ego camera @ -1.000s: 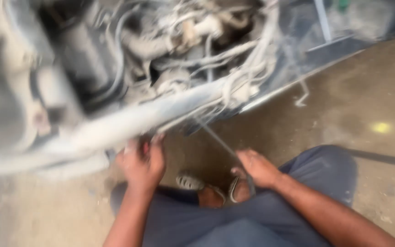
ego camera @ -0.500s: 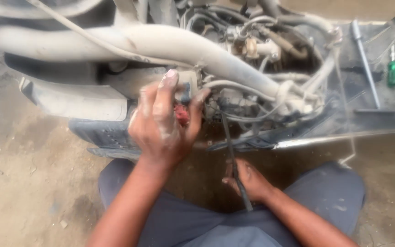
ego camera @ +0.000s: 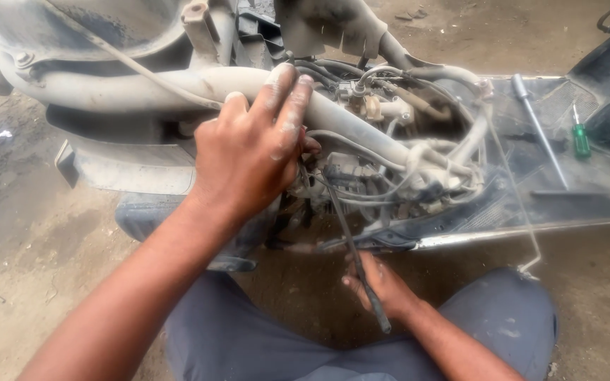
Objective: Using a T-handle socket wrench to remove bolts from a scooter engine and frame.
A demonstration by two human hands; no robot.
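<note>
Left hand (ego camera: 252, 152) on frame tube (ego camera: 142, 88) — right hand (ego camera: 379, 286) around cable (ego camera: 347, 236)

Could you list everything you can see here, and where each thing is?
dusty stripped scooter frame with grey tube: one, grey, lying across the top
tangle of hoses and wires: many, pale grey and black, centre right
long thin dark rod tool: one, black, running from the engine down to the right hand
long grey metal bar tool: one, on the scooter panel, right
green-handled screwdriver: one, far right
dirt floor: brown, all around
grey trousers: bottom
left hand: reaching into the engine
right hand: gripping the rod
</note>
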